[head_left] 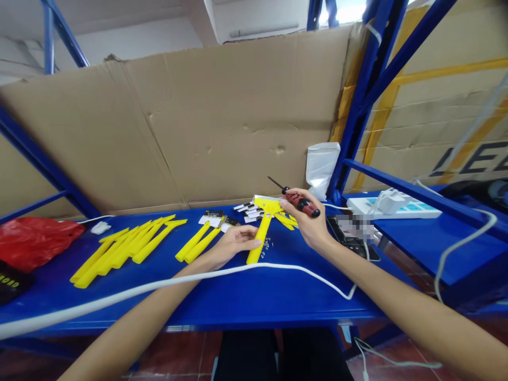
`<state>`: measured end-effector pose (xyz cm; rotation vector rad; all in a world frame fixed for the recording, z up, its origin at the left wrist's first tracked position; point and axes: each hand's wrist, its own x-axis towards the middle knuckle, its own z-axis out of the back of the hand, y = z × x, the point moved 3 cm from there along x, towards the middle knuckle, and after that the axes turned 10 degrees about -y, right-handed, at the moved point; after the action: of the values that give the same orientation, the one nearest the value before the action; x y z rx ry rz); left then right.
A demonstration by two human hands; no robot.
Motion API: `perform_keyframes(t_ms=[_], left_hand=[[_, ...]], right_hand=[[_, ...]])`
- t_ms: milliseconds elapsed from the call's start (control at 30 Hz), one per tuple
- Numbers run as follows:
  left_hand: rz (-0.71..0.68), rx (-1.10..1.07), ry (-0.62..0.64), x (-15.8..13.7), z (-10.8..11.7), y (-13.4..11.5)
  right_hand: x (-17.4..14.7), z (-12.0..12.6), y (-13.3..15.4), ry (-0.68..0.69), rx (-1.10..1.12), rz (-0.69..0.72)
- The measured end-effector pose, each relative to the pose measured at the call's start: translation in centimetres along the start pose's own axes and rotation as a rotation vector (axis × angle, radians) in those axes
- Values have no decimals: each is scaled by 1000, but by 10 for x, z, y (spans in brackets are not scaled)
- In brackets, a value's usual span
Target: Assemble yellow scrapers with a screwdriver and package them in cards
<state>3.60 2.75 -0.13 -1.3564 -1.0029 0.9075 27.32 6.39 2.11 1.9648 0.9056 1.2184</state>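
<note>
My left hand [239, 242] is wrapped round the yellow handle of a scraper [262, 233], whose wide head points away from me. In my right hand [311, 217] lies a red and black screwdriver [300, 201], its shaft pointing up and to the left. The fingertips of that hand are at the right corner of the scraper's head. Small screws [266, 246] are scattered on the blue table beside the handle. Behind the scraper are loose yellow plastic parts [286, 220] and several black and white packets [251, 211].
Several yellow handles [119, 248] lie in a row at left, with two scrapers [200, 242] nearer the middle. A red plastic bag [39, 241] sits far left. A white cable [159, 288] crosses in front. A phone [349, 233] and power strip [397, 207] are at right.
</note>
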Motion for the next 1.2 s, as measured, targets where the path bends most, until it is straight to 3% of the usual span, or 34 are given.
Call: perform_keyframes(t_ms=[167,433,600,933,1200], left_hand=[[-56,-158,-114,1,3,-4],[-85,-320,-239,4,11,-9],[-62,-375,-158,5,8,-6],[162,-364,126,-13,-20,-8],[76,-150,132,-11,-20,-3]], right_hand=[[1,-4,11,-5,126,-96],[-1,-9,10,159,267,-291],[-8,-10,2,251,79,-347],[-35,-25,7,582,-98,-320],[-26,-16,1,340,-252,-223]])
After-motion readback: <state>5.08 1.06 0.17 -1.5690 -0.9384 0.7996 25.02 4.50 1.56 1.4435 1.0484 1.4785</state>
